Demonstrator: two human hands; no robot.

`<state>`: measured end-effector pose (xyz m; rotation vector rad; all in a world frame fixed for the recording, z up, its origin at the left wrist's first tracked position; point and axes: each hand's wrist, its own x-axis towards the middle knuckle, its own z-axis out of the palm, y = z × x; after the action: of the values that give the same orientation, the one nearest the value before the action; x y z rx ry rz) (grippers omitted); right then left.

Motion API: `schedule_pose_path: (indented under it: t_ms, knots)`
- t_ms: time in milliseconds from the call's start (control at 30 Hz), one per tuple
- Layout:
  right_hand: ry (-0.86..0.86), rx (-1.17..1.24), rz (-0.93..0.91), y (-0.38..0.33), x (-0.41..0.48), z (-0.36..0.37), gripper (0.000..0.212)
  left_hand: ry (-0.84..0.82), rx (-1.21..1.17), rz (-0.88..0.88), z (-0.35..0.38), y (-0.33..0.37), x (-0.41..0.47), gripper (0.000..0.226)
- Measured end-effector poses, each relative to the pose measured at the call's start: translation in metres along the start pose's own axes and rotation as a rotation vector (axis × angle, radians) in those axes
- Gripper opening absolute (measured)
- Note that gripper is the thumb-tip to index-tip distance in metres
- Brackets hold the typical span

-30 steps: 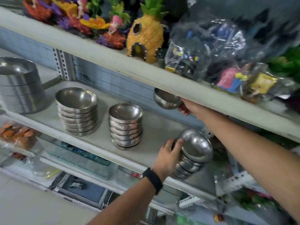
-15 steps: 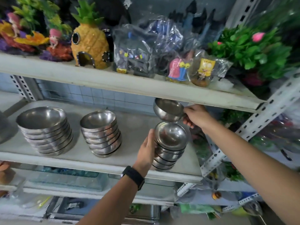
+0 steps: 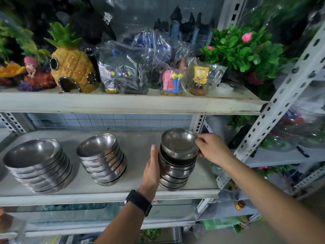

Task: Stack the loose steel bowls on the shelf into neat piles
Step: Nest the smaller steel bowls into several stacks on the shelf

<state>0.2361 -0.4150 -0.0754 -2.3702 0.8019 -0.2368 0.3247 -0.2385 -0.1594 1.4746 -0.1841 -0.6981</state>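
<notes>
Three piles of steel bowls stand on the middle shelf (image 3: 137, 192). The right pile (image 3: 174, 175) is near the shelf's right end. My left hand (image 3: 152, 170), with a black watch on the wrist, presses flat against that pile's left side. My right hand (image 3: 212, 147) pinches the right rim of a single steel bowl (image 3: 178, 142), which sits tilted on top of the right pile with a dark gap under it. A middle pile (image 3: 102, 161) and a larger left pile (image 3: 37, 166) both lean to the left.
The upper shelf (image 3: 123, 103) hangs low over the bowls and carries a pineapple house ornament (image 3: 73, 65), bagged figurines and artificial plants. A perforated white upright (image 3: 274, 110) slants along the right. Glass tanks sit on the shelf below.
My right hand has brought the single bowl down from above onto the top of the right pile. My left hand stays on the pile's left side. The view has shifted right.
</notes>
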Motion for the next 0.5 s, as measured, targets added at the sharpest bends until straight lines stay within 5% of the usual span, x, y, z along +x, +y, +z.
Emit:
schedule_pose_path:
  t_ms: [500]
  knots:
    - [0.145, -0.032, 0.012, 0.008, -0.011, 0.021, 0.034, -0.030, 0.052, 0.083, 0.002, -0.002, 0.005, 0.085]
